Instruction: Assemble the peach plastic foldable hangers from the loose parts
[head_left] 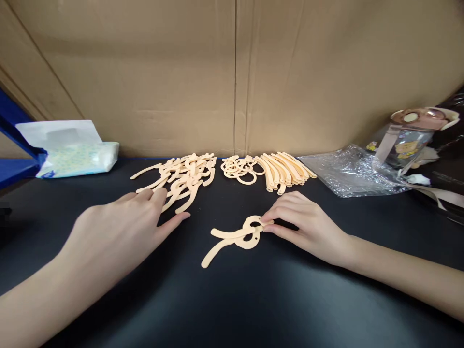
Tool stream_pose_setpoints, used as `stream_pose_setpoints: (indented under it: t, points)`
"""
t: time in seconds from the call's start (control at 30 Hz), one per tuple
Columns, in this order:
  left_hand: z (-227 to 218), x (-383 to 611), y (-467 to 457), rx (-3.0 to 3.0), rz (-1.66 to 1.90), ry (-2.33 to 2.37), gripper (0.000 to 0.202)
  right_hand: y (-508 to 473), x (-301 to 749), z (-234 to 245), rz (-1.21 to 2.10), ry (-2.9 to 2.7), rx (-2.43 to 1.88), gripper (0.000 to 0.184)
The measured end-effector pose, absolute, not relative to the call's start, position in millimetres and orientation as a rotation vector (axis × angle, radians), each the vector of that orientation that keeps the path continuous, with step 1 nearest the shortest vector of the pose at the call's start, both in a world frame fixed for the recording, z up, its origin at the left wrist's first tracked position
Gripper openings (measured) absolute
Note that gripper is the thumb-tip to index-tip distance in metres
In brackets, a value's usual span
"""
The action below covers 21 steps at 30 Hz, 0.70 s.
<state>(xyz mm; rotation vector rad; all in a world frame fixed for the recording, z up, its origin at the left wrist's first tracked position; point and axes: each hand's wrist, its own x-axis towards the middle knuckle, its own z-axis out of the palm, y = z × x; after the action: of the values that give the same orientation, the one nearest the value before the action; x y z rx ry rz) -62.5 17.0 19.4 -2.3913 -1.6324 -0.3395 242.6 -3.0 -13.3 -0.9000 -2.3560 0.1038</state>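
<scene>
In front of me on the black table lies a flat, cream-coloured joined piece [232, 238], with two curved arms pointing left and a looped part at its right end. My right hand [302, 224] pinches the right end of this piece between thumb and fingers. My left hand [123, 229] is at the near side of a heap of similar cream pieces [192, 174], its thumb stretched away to the right. Its other fingertips are hidden behind the back of the hand, and I see nothing held in it.
Behind the middle lie cream hook-like loops [239, 168], beside a row of curved cream strips [284, 170]. A tissue pack [78, 157] is at the back left. Clear plastic wrap [348, 169] and a drinking bottle [409, 137] stand right. Cardboard [181, 72] walls the back.
</scene>
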Motion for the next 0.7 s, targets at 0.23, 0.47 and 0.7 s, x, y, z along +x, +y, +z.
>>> stream_pose_setpoints:
  t: [0.23,0.47,0.7]
  points:
    - [16,-55,34,-2.239,-0.006,-1.722,0.032,-1,243,-14,0.096,-2.386,-0.892,0.011]
    - [9,-55,49,-2.306,-0.201,-1.767,0.022,-3,242,-13,0.119,-2.436,-0.848,0.014]
    - [8,-55,43,-2.226,-0.300,-1.581,0.033,-4,242,-11,0.122,-2.500,-0.842,0.022]
